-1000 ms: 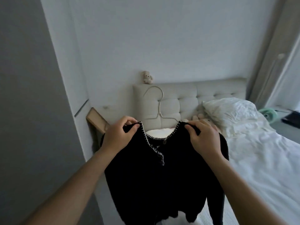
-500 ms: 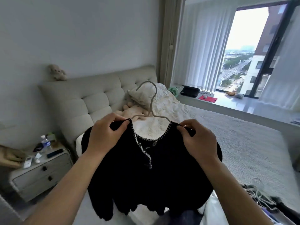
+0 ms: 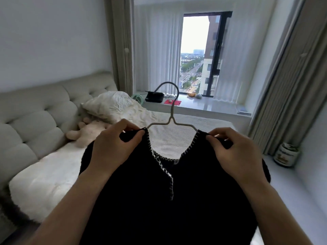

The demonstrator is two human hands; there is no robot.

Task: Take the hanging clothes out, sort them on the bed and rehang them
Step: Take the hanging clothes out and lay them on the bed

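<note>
A black knit cardigan (image 3: 177, 200) with white stitched trim along its neckline hangs on a pale wire hanger (image 3: 172, 110), whose hook sticks up between my hands. My left hand (image 3: 115, 145) pinches the cardigan's left shoulder over the hanger end. My right hand (image 3: 235, 151) pinches the right shoulder the same way. I hold the garment up in front of me, above the bed (image 3: 53, 174), which has white bedding. The cardigan's lower part runs out of the frame.
A white pillow (image 3: 113, 105) and a soft toy (image 3: 88, 131) lie near the padded headboard (image 3: 35, 117) on the left. Behind the bed a window sill (image 3: 212, 105) holds a small fan, a black box and other items. Curtains hang on both sides; a jar (image 3: 285, 154) stands at the right.
My view has swung right, from the headboard and nightstand toward the window. Both hands keep the same hold on the cardigan's shoulders, which moved along with me.
</note>
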